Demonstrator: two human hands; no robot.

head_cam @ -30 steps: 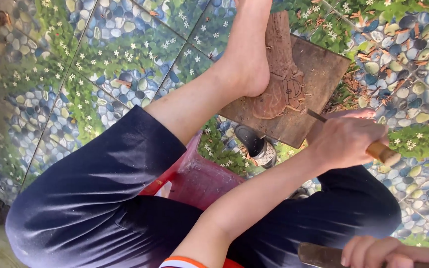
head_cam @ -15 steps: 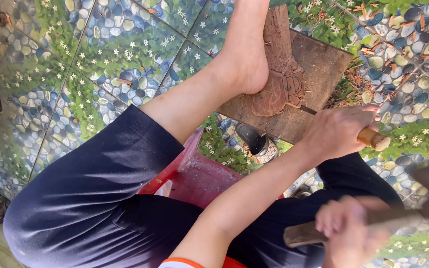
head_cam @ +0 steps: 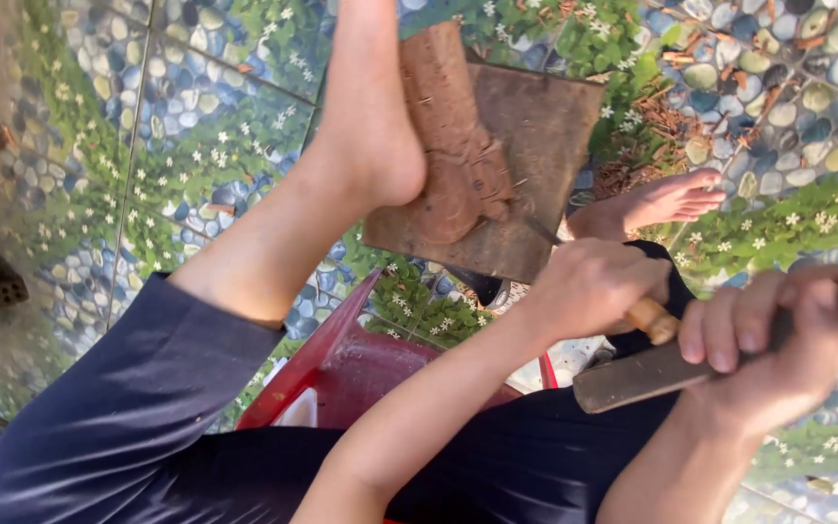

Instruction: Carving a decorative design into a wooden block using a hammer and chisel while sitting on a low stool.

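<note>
The reddish-brown carved wooden block (head_cam: 458,146) lies on a square brown wooden board (head_cam: 535,175) on the pebble-patterned tiled floor (head_cam: 196,126), pinned by a bare foot (head_cam: 380,146) touching its near side; the left hand (head_cam: 589,286) is closed around a wooden-handled chisel (head_cam: 652,318) whose blade meets the block's lower edge; the right hand (head_cam: 778,349) grips a dark wooden mallet (head_cam: 671,367) just behind the chisel; I judge this the carving stroke, calling for a square strike on the handle.

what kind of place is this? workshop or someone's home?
Likely a home yard or patio, not a workshop: pebble-and-flower patterned floor tiles, a red plastic stool as the seat, and a wood carving on a board held by a bare foot.
</note>
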